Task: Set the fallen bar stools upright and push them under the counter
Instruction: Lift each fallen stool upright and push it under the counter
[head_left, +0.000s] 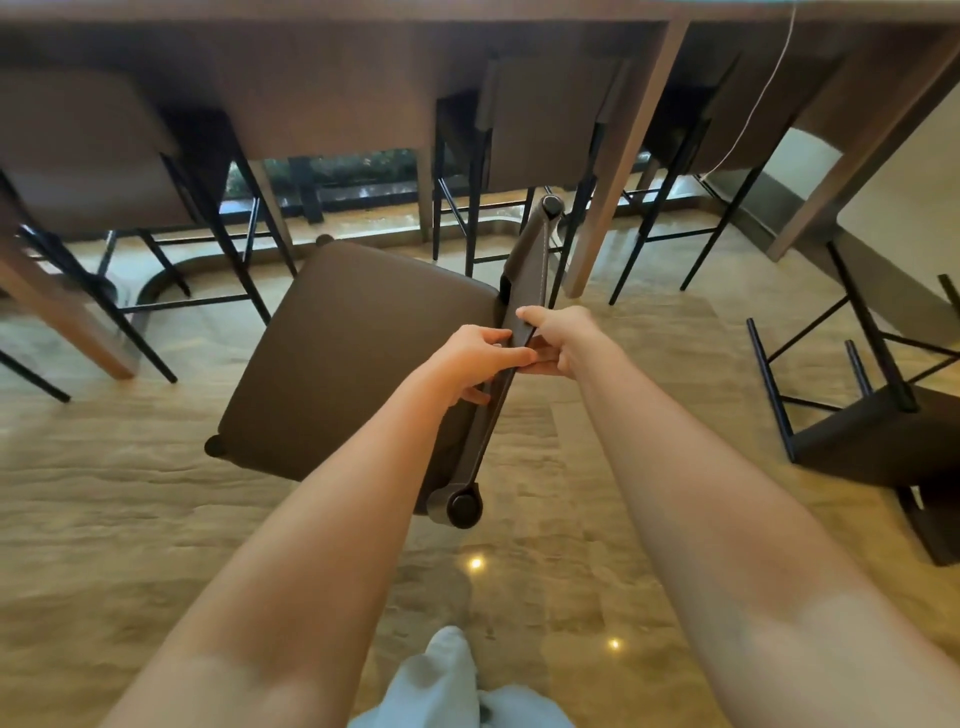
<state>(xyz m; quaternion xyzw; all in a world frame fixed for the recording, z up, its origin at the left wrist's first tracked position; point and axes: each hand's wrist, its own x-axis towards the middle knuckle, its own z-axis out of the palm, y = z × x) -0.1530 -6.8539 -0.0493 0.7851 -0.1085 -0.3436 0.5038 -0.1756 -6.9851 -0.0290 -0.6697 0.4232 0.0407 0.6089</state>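
A brown padded bar stool (358, 353) stands upright in front of me, its seat facing up and its low backrest (524, 291) running from far right to near. My left hand (475, 364) and my right hand (558, 340) both grip the middle of that backrest from opposite sides. The stool sits just short of the wooden counter (332, 78). A second stool (878, 431) lies tipped over on the floor at the right, black legs pointing up and left.
Other stools (550, 119) stand tucked under the counter at the left, middle and right. A wooden counter leg (618, 171) drops just right of the held stool. A white cable (763, 104) hangs at the right. Glossy marble floor (156, 519) surrounds me.
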